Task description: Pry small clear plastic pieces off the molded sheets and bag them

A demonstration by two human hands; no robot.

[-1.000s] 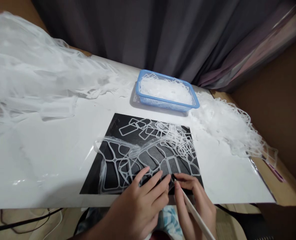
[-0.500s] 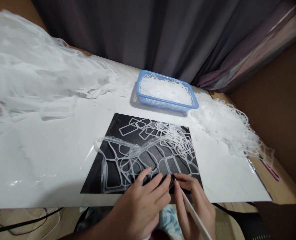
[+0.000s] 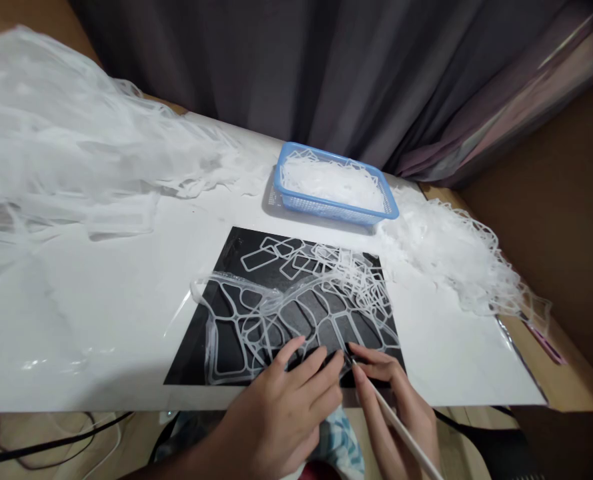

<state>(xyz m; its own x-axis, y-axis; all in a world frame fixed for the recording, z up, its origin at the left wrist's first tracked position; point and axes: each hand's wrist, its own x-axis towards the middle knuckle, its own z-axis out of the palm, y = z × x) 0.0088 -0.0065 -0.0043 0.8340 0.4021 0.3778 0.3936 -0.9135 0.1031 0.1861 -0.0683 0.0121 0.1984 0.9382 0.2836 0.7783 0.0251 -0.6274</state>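
White pen-shaped tool [image 3: 401,428], clamped in the right hand [image 3: 406,400], steer lightly near the black mat's [image 3: 191,367] four o'clock, steadying the translucent cutout lattice [image 3: 236,318] with parted fingers of the left hand [image 3: 296,400] towards six.

One tool [image 3: 401,425], one mat [image 3: 190,360], one basket [image 3: 333,205]

Dimly lit curtain [image 3: 256,73], glare flecks on the white tabletop [image 3: 126,300], soft shadow beside the blue basket [image 3: 336,209]

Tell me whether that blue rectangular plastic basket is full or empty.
Full, or nearly so: thin white outline-shaped pieces fill the blue rectangular plastic basket to about its rim.
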